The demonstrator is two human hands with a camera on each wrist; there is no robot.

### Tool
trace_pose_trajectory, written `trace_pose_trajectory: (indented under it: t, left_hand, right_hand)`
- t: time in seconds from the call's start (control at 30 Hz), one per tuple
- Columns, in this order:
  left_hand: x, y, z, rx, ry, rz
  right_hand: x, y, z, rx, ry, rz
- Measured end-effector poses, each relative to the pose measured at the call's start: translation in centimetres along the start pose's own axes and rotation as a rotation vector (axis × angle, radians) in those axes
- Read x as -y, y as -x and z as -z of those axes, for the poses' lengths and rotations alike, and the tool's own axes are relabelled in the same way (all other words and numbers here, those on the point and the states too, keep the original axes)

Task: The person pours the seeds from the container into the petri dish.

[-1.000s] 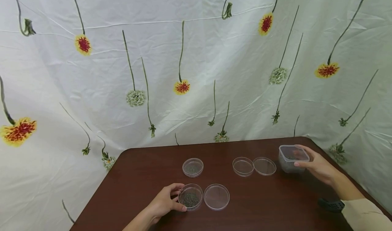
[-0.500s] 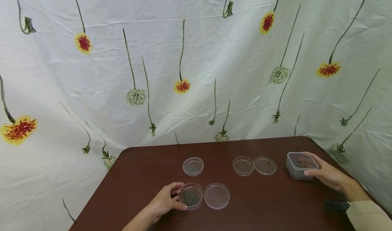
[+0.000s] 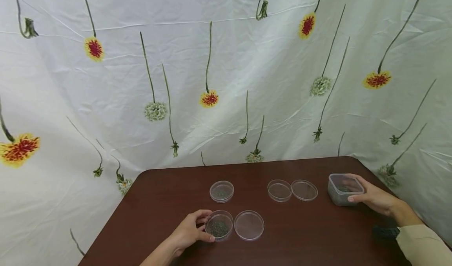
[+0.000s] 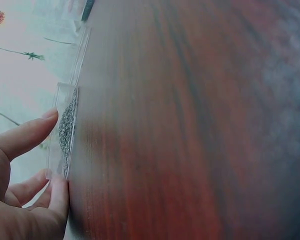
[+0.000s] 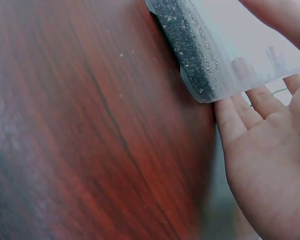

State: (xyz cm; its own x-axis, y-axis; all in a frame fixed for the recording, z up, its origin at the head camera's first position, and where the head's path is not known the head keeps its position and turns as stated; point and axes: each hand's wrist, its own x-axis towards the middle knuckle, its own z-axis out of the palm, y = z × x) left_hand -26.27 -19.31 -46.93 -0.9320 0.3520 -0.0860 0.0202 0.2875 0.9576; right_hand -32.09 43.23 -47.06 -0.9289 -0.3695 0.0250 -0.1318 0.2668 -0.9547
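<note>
Shifted right and lower in head view since a second ago: clear tub (image 3: 337, 199), at right of table (image 3: 289, 234), clamped in right hand (image 3: 374, 198). Unmoved: grain dish (image 3: 223, 237), gripped in left hand (image 3: 188, 231). Partly behind tub: right fingers (image 5: 265, 101). Hard to make out: wristband (image 3: 386, 232).

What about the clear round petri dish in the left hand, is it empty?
No, the clear round petri dish gripped by the left hand contains a layer of grey grains.
</note>
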Motion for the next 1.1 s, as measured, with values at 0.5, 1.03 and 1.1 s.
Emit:
trace_pose_trajectory:
  t: [0.5,1.03,1.1]
  left_hand:
    - [0.0,-0.1,-0.1,-0.001,0.007,0.002]
    - [0.2,-0.1,0.1,0.006,0.018,0.004]
    - [0.3,-0.2,0.0,0.006,0.022,0.005]
  right_hand:
    - [1.6,-0.2,0.8,-0.009,0.074,-0.025]
    - [7.0,-0.4,0.7,-0.103,0.328,0.019]
    - [7.7,-0.5,0.3,-0.107,0.349,0.037]
